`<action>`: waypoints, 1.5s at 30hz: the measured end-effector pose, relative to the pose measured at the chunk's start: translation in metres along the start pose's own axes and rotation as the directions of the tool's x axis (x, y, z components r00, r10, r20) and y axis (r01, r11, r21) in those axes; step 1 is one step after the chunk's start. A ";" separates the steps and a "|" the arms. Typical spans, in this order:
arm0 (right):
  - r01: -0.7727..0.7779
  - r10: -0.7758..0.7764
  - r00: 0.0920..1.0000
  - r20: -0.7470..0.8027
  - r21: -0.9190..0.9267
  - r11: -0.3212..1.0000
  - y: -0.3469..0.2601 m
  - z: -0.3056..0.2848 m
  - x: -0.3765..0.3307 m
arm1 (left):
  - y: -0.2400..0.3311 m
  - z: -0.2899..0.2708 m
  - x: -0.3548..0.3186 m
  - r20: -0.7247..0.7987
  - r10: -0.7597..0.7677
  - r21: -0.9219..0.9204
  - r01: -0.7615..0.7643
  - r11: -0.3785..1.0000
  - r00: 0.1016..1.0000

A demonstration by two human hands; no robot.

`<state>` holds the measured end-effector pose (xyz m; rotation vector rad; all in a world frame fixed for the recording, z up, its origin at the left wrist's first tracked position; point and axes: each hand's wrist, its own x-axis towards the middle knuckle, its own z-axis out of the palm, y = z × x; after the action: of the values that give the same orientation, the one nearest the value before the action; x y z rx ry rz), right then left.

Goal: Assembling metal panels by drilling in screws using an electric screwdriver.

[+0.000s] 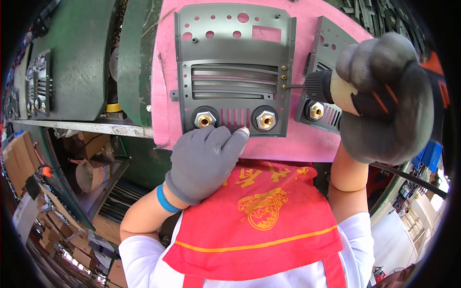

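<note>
View from above of a grey metal panel (234, 48) lying flat on a pink foam pad (165, 72) on the bench. The panel has round holes and a rectangular cutout along its far edge, louvred slots across its middle, and two brass sockets (205, 119) near its close edge with short vertical slots between them. The left hand (204, 161), in a grey glove, rests palm down on the close edge of the panel, fingers spread flat and grasping nothing, its fingertips touching the metal between the two sockets. The right hand (384, 96), in a dark glove, is clenched around the handle of a screwdriver (312, 86), whose thin shaft points left to a brass screw (284, 87) on the panel's right edge. A second grey panel (319, 67) lies just beside the first, partly hidden by the right hand. A red apron (259, 221) with yellow print covers the person's front.
</note>
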<state>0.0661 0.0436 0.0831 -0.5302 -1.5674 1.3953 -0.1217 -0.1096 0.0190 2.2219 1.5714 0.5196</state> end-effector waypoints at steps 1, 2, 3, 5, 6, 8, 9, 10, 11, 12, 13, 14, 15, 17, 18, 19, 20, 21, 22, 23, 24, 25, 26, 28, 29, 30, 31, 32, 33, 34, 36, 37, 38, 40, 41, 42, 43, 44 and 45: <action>0.002 -0.002 1.000 0.004 -0.009 1.000 0.001 -0.001 0.000 | 0.001 -0.002 0.004 0.016 -0.026 -0.020 0.026 0.999 1.000; 0.001 -0.001 1.000 0.013 -0.013 1.000 0.005 0.000 0.000 | 0.000 -0.007 0.010 0.015 -0.034 -0.020 0.035 0.999 0.999; 0.000 0.001 1.000 0.023 -0.017 1.000 0.009 0.001 0.000 | -0.004 -0.012 0.022 -0.016 -0.064 -0.045 0.063 0.997 0.998; 0.008 -0.008 1.000 0.001 -0.218 0.976 0.009 0.004 0.003 | -0.017 -0.008 0.048 -0.043 -0.084 -0.076 0.080 0.994 0.996; 0.019 -0.025 1.000 -0.011 -0.404 0.914 0.009 0.006 0.007 | -0.027 -0.001 0.061 -0.085 -0.053 -0.023 0.051 0.998 0.995; 0.028 -0.028 1.000 0.003 -0.276 0.961 0.020 -0.003 0.008 | -0.034 0.005 0.070 -0.128 -0.017 0.031 0.021 0.999 0.992; -0.034 0.027 0.999 -0.036 -0.204 0.978 0.020 -0.004 0.007 | -0.035 0.007 0.071 -0.110 -0.024 0.010 0.025 1.000 0.994; -0.099 0.089 0.993 -0.082 -0.136 0.986 0.019 0.000 0.007 | -0.036 0.009 0.073 -0.085 -0.021 -0.018 0.020 1.000 0.996; -0.160 0.151 0.981 -0.125 -0.065 0.985 0.018 0.003 0.006 | -0.036 0.010 0.072 -0.062 -0.045 -0.060 0.041 0.997 0.997; -0.215 0.213 0.963 -0.165 0.007 0.977 0.017 0.007 0.006 | -0.037 0.012 0.073 -0.058 -0.033 -0.068 0.029 0.997 0.998; -0.265 0.276 0.941 -0.197 0.080 0.961 0.014 0.009 0.006 | -0.035 0.014 0.074 -0.063 -0.024 -0.078 0.019 0.997 0.998; -0.309 0.338 0.914 -0.224 0.153 0.939 0.012 0.009 0.006 | -0.035 0.016 0.075 -0.068 -0.015 -0.088 0.009 0.996 0.998; -0.358 0.362 0.932 0.020 0.214 0.909 0.017 0.001 0.014 | -0.042 0.015 0.075 -0.071 -0.004 -0.099 -0.003 0.995 0.997; -0.442 0.371 0.883 0.288 0.242 0.864 0.010 -0.019 0.009 | -0.047 0.013 0.070 -0.193 -0.046 -0.135 0.020 0.991 0.980; -0.340 0.290 0.931 0.223 0.239 0.909 0.001 -0.025 -0.014 | -0.029 0.018 0.062 -0.207 -0.071 -0.143 0.041 0.989 0.976; -0.168 0.128 0.977 0.172 0.239 0.956 0.015 -0.033 -0.010 | -0.033 0.023 0.076 -0.184 -0.054 -0.158 0.025 0.987 0.982; -0.002 -0.017 0.997 0.076 0.236 0.972 0.025 -0.024 -0.012 | -0.039 0.023 0.081 -0.118 -0.017 -0.188 -0.005 0.982 0.993; 0.000 -0.021 0.997 0.079 0.256 0.967 0.019 -0.008 -0.014 | -0.036 0.016 0.084 -0.015 -0.027 -0.181 0.024 0.983 1.000; -0.007 -0.008 0.996 0.084 0.176 0.984 0.010 -0.001 -0.012 | -0.034 0.015 0.081 -0.019 -0.040 -0.171 0.037 0.985 0.999; -0.012 0.005 0.996 0.084 0.091 0.996 0.005 0.005 -0.012 | -0.033 0.013 0.077 0.001 -0.075 -0.183 0.074 0.980 0.997; -0.009 0.001 0.996 0.086 0.096 0.995 0.006 0.010 -0.013 | -0.032 0.012 0.073 0.022 -0.104 -0.196 0.106 0.975 0.994; -0.011 0.003 0.997 0.075 0.109 0.994 0.005 0.008 -0.012 | -0.031 0.011 0.074 0.011 -0.093 -0.197 0.094 0.976 0.996; -0.013 0.005 0.998 0.061 0.119 0.993 0.005 0.007 -0.011 | -0.032 0.010 0.072 -0.005 -0.105 -0.201 0.102 0.974 0.995; -0.068 0.064 0.997 0.036 0.130 0.989 0.003 0.015 -0.010 | -0.034 0.007 0.070 -0.023 -0.095 -0.210 0.089 0.974 0.995; -0.022 0.021 1.000 0.018 0.086 0.996 -0.003 0.018 -0.007 | -0.035 0.006 0.070 0.016 -0.120 -0.204 0.121 0.971 0.993; 0.021 -0.022 1.000 0.003 0.043 0.999 -0.009 0.019 -0.006 | -0.034 0.006 0.072 0.056 -0.147 -0.196 0.155 0.968 0.988; 0.032 -0.032 0.999 -0.005 0.042 0.999 -0.012 0.022 -0.005 | -0.036 0.005 0.073 0.056 -0.137 -0.188 0.145 0.971 0.989; 0.072 -0.071 0.997 -0.021 0.052 0.996 -0.013 0.025 -0.005 | -0.039 0.007 0.075 -0.012 -0.091 -0.304 0.083 0.949 0.996; 0.110 -0.108 0.993 -0.037 0.062 0.992 -0.015 0.029 -0.004 | -0.042 0.006 0.076 -0.082 -0.053 -0.413 0.014 0.911 0.995; 0.147 -0.144 0.987 -0.065 0.049 0.988 -0.020 0.024 -0.005 | -0.036 -0.003 0.083 -0.077 -0.025 -0.418 -0.009 0.908 0.997; 0.195 -0.190 0.980 -0.067 0.071 0.978 -0.016 0.017 -0.007 | -0.029 -0.022 0.081 0.193 -0.514 -0.833 0.416 0.365 0.836; 0.227 -0.221 0.972 -0.085 0.079 0.971 -0.017 0.017 -0.007 | -0.036 -0.026 0.073 0.300 -0.452 -0.918 0.383 0.104 0.840; 0.259 -0.250 0.963 -0.103 0.089 0.962 -0.019 0.017 -0.006 | -0.035 -0.025 0.073 0.304 -0.452 -0.914 0.390 0.110 0.839; 0.321 -0.304 0.944 -0.130 0.137 0.937 -0.018 0.022 -0.003 | -0.029 -0.022 0.072 0.464 -0.304 -0.872 0.369 -0.323 0.832; 0.354 -0.333 0.932 -0.144 0.165 0.920 -0.018 0.027 -0.001 | -0.023 -0.017 0.074 0.449 -0.328 -0.878 0.340 -0.337 0.831; 0.359 -0.335 0.931 -0.148 0.187 0.914 -0.023 0.028 -0.001 | -0.020 -0.015 0.074 0.446 -0.347 -0.882 0.340 -0.325 0.825; 0.253 -0.233 0.962 -0.143 0.148 0.956 -0.031 0.025 -0.001 | -0.018 -0.012 0.075 0.447 -0.330 -0.879 0.341 -0.333 0.831; 0.144 -0.128 0.981 -0.142 0.105 0.984 -0.035 0.024 0.000 | -0.018 -0.011 0.076 0.448 -0.309 -0.875 0.342 -0.341 0.839; 0.143 -0.127 0.982 -0.140 0.116 0.983 -0.033 0.027 0.002 | -0.016 -0.012 0.075 0.461 -0.357 -0.866 0.324 -0.380 0.813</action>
<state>0.0510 0.0224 0.1166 -0.4236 -1.3742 1.3182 -0.1171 -0.0325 0.0277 0.2690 0.8940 1.0552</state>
